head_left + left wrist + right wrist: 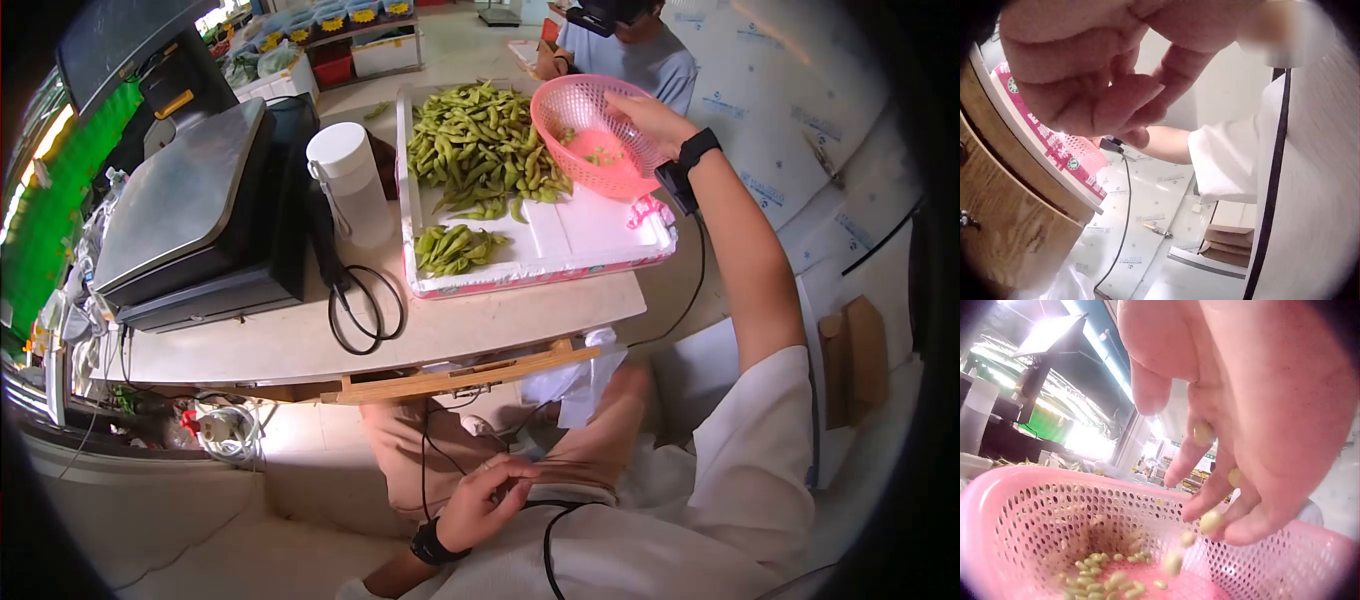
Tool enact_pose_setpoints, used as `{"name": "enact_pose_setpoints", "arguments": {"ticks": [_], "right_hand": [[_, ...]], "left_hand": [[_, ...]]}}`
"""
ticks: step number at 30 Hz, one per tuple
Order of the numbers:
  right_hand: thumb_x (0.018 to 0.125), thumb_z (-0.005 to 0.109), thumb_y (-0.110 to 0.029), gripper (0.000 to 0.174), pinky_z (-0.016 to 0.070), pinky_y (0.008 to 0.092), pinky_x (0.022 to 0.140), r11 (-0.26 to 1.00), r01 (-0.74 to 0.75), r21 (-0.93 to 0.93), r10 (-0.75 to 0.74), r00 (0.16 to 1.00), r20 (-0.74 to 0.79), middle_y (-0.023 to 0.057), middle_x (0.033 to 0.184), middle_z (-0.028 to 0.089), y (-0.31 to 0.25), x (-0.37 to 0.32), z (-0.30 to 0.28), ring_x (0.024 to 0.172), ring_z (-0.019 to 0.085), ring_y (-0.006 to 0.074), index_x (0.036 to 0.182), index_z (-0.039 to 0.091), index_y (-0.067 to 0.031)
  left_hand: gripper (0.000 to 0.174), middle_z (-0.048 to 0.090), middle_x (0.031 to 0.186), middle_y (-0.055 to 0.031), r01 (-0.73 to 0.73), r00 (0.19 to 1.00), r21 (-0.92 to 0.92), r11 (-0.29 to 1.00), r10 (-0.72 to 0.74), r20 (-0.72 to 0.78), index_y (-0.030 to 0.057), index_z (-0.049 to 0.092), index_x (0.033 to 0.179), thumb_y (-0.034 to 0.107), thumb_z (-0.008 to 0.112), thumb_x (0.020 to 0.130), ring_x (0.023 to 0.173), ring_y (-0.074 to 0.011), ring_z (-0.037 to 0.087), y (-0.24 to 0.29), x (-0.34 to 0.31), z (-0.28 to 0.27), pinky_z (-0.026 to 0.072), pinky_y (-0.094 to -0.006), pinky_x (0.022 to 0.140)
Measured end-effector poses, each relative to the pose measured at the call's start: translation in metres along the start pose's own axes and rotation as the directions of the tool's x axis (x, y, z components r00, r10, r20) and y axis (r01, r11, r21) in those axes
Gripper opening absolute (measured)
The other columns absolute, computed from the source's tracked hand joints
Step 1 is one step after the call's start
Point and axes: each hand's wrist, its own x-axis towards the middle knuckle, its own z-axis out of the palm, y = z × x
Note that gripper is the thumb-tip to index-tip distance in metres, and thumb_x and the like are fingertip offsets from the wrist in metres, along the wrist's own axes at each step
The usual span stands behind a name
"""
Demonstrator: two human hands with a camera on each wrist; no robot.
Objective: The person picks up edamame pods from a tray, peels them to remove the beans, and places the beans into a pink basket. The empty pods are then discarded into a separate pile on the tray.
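Dropping shelled beans (1210, 522) from spread fingers (1188, 459) of right hand (650, 118) into tilted pink basket (560, 100) on tray (580, 240). At lap, left hand (490, 505) loosely curled. Risk: bounce-out over low rim.

The right arm (745, 270) is extended forward and up from the shoulder, elbow nearly straight, with the right hand (648, 118) turned palm-down at the far end of the reach; its fingers (1244, 506) are spread, loosely extended and point downward. The left hand (488, 502) is held low and close to the torso, wrist bent inward, fingers (1085, 94) curled toward the thumb. Whether anything lies between them cannot be determined.
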Motion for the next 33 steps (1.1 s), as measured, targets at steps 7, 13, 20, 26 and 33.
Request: {"name": "enact_pose_setpoints", "arguments": {"ticks": [7, 13, 20, 26, 33], "right_hand": [[0.093, 0.049, -0.034, 0.044, 0.0352, 0.0295, 0.098, 0.998, 0.062, 0.034, -0.063, 0.997, 0.036, 0.0143, 0.119, 0.057, 0.003, -0.011, 0.013, 0.112, 0.05, 0.0211, 0.111, 0.059, 0.0044], [0.077, 0.05, -0.007, 0.029, 0.0444, 0.033, 0.088, 0.626, 0.151, -0.765, -0.085, 0.988, 0.125, 0.0216, 0.105, 0.061, 0.017, 0.005, 0.002, 0.102, 0.058, 0.03, 0.102, 0.06, 0.004], [0.077, 0.055, -0.009, 0.025, 0.0456, 0.0393, 0.082, 0.582, 0.306, -0.753, -0.333, 0.935, 0.122, 0.021, 0.102, 0.062, 0.027, 0.002, -0.003, 0.096, 0.059, 0.0333, 0.099, 0.061, 0.0002], [0.077, 0.059, -0.017, 0.02, 0.0472, 0.0401, 0.074, 0.601, 0.427, -0.676, -0.622, 0.781, -0.059, 0.0191, 0.086, 0.061, -0.039, -0.051, 0.064, 0.082, 0.059, 0.0341, 0.088, 0.06, 0.0001], [0.076, 0.061, -0.013, 0.034, 0.0465, 0.0424, 0.077, 0.534, 0.323, -0.781, -0.294, 0.937, 0.186, 0.0185, 0.093, 0.057, -0.004, -0.068, 0.144, 0.09, 0.058, 0.0354, 0.107, 0.054, 0.0003]], "left_hand": [[0.016, 0.061, 0.093, -0.0083, 0.01, 1.0, -0.075, 0.997, -0.012, -0.016, 0.0002, 0.06, 0.101, 0.0, 0.055, 0.086, 0.079, -0.0156, 0.057, -0.01, 0.003, -0.013, 0.0443, -0.0252, 0.071], [0.016, 0.061, 0.094, -0.0088, 0.06, 0.998, -0.102, 0.993, -0.058, 0.019, -0.0003, 0.06, 0.101, 0.0, 0.053, 0.087, 0.083, -0.0156, 0.057, -0.02, 0.001, -0.02, 0.0455, -0.0256, 0.074], [0.017, 0.06, 0.096, -0.0075, 0.099, 0.994, -0.1, 0.99, -0.094, 0.06, 0.0015, 0.06, 0.103, 0.0, 0.053, 0.088, 0.078, -0.0121, 0.055, -0.024, 0.001, -0.019, 0.0443, -0.0227, 0.068], [0.018, 0.059, 0.09, -0.0074, 0.024, 1.0, -0.127, 0.992, -0.022, 0.02, 0.0016, 0.06, 0.103, 0.002, 0.054, 0.086, 0.072, -0.0144, 0.055, -0.024, 0.004, -0.017, 0.0438, -0.0234, 0.064], [0.018, 0.059, 0.091, -0.0069, 0.073, 0.997, -0.132, 0.989, -0.068, 0.042, 0.0012, 0.06, 0.103, 0.002, 0.054, 0.086, 0.073, -0.013, 0.056, -0.028, 0.005, -0.016, 0.0443, -0.0228, 0.064]]}}
